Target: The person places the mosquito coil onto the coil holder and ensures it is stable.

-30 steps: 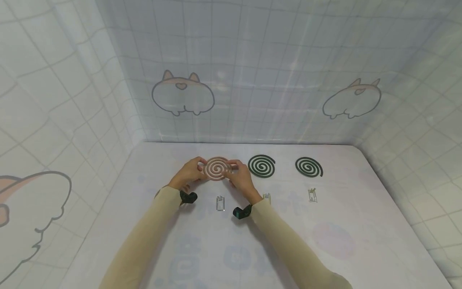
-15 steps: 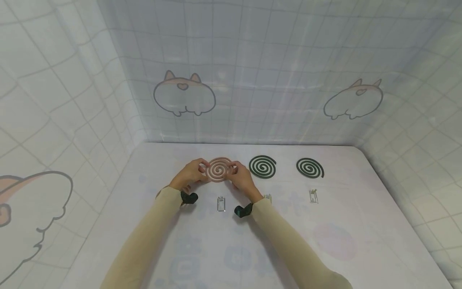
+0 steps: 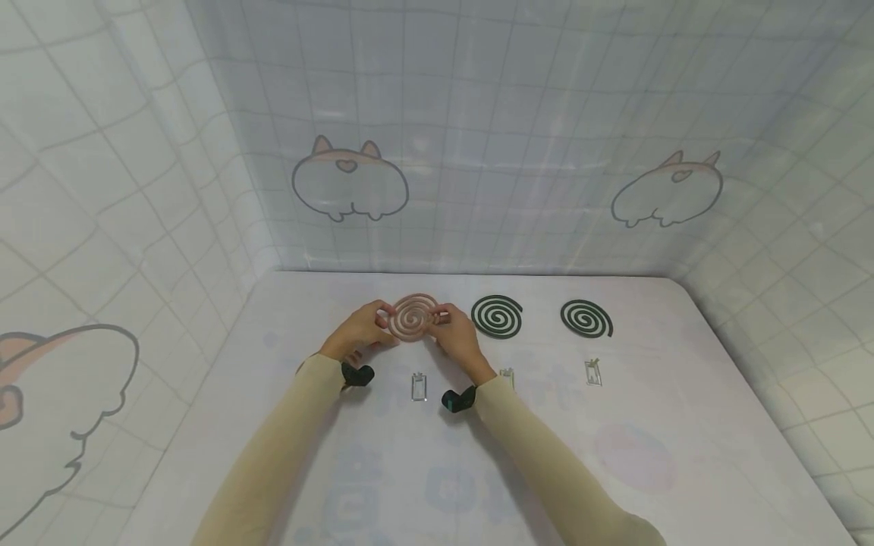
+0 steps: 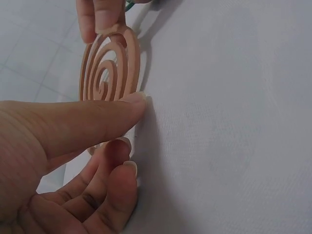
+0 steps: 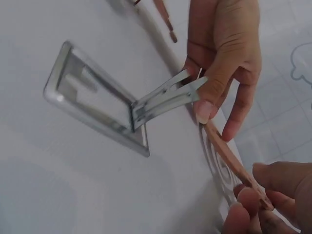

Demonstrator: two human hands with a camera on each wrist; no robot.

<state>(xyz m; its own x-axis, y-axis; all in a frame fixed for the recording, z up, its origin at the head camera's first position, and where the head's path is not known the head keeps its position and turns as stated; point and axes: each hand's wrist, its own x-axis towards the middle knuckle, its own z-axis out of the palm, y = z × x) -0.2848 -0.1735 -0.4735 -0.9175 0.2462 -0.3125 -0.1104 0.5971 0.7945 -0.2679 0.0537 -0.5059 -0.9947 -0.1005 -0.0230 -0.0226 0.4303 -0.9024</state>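
A reddish-brown mosquito coil (image 3: 413, 318) is held between both hands near the far side of the table. My left hand (image 3: 359, 327) pinches its left edge, with the thumb across the near part in the left wrist view. On the opposite edge, my right hand (image 3: 457, 334) grips the rim between thumb and fingers. Side-on in the left wrist view, the coil (image 4: 132, 61) stands tilted, with a shadow on the cloth beside it. A metal coil stand (image 3: 419, 387) lies just in front of the hands; its two raised prongs show in the right wrist view.
Two dark green mosquito coils (image 3: 497, 317) lie to the right in the same row. Another metal stand (image 3: 592, 372) lies at the right, and a further stand (image 3: 507, 376) is partly hidden by the right sleeve. A grid-patterned cloth wall (image 3: 505, 220) rises behind the table.
Both hands keep hold of the brown coil and stay in nearly the same spot. The coil shifts and tilts slightly between the fingers. Stands and green coils stay put.
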